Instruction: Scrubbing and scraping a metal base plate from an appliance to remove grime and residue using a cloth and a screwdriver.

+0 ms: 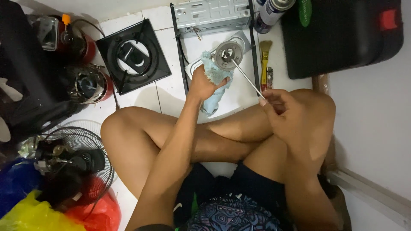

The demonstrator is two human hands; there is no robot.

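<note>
White tile floor; left hand fingers grip cloth-hidden disc; right hand fingers pinch rod.

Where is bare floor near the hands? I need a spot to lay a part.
Bare white tile lies between the black burner plate and the left hand. Smaller patch between the paintbrush and black case. Crowded by the fan guard.

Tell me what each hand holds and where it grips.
Left hand holds a round metal disc through a blue cloth; right hand pinches a thin metal rod at its near end.
</note>
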